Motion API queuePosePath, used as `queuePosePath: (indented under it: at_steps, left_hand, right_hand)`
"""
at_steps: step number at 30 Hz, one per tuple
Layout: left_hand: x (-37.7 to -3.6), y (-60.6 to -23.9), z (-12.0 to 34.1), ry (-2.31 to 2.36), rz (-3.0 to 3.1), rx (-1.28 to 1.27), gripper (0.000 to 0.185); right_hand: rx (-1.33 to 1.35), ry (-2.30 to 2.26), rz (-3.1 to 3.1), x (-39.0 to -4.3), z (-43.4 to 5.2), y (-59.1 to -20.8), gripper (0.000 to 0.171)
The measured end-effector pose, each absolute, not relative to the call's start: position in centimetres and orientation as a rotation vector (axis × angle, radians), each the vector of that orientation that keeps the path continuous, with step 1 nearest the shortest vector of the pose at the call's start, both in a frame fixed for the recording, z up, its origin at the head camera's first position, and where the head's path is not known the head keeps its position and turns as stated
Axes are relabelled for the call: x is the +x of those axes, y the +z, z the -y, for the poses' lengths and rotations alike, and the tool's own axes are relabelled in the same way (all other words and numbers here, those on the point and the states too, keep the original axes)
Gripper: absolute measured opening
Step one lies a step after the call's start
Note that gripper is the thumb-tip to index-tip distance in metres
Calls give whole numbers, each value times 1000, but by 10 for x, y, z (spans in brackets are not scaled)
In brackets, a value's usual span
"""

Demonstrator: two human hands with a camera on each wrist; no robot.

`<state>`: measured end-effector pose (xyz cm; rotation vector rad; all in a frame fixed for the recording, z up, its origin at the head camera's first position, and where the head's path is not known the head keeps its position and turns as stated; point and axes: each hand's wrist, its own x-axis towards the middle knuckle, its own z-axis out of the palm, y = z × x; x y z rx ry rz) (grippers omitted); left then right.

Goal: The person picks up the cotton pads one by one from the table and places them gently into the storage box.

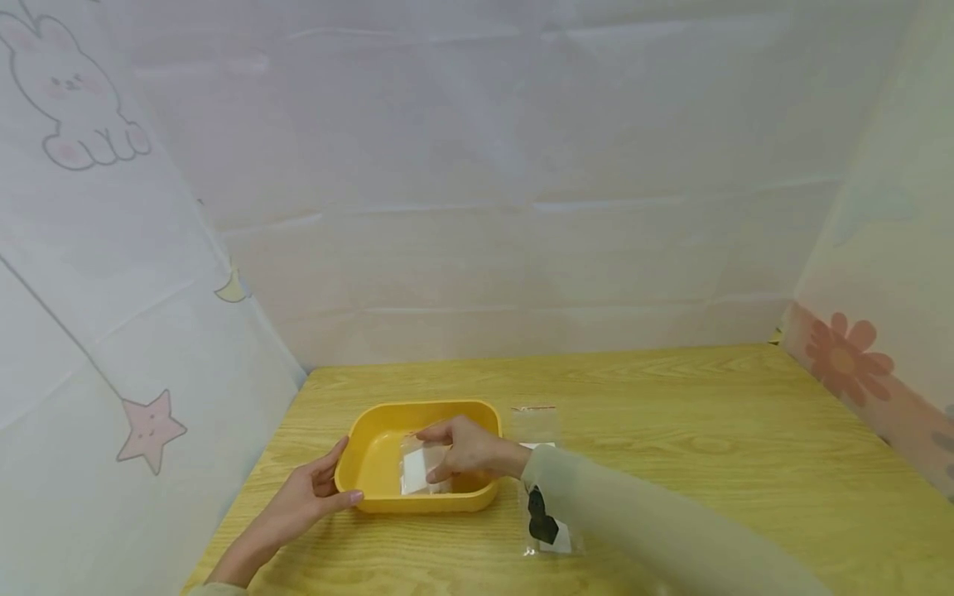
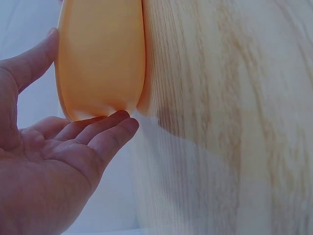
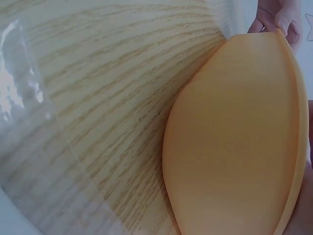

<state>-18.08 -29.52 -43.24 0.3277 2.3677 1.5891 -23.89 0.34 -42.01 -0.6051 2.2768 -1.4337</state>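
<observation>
Yellow plastic tray [image 1: 373, 459], rectangular with rounded corners, sits on the light wood-grain table [image 1: 708, 430] toward my left; it is the largest piece in play. A pale printed sheet with a rabbit, stars and a flower walls in the table on three sides.

My left hand [image 1: 309, 497] braces the tray's near left corner: fingers fairly straight and relaxed, thumb along the rim, fingertips [image 2: 117, 120] against the tray's outer wall in the left wrist view. It steadies and grips nothing.

My right hand [image 1: 465, 451] reaches over the tray's right rim and pinches a small clear plastic bag with a white insert [image 1: 419, 470] between thumb and curled fingers. That bag is inside the tray, low over its floor; I cannot tell whether it already rests there or hangs just above. The right wrist view shows only the tray's outer wall [image 3: 234, 137] and the table, so no help.

Outside the tray, on the table just to its right: one flat clear zip bag with a red strip along its top [image 1: 534, 422], and nearer me a clear bag holding a black piece on a white card [image 1: 546, 527], partly under my sleeve.

Judgement: one bag is in, or nearly in, and not yet released. Two bags appear left on the table. Roughly a third along.
</observation>
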Motion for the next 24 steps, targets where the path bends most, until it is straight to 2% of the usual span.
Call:
queuePosePath:
  at_steps: [14, 18, 24]
  left_hand:
    - [-182, -431, 295, 1587, -2351, 339, 97]
    - [-182, -432, 295, 1586, -2353, 343, 98]
    - [-181, -431, 295, 1586, -2358, 340, 97]
  right_hand:
    - [-614, -1101, -2480, -231, -10, -397, 57]
    - [-629, -1095, -2457, -226, -23, -381, 55]
    - [-729, -1164, -2479, -227, -59, -352, 40]
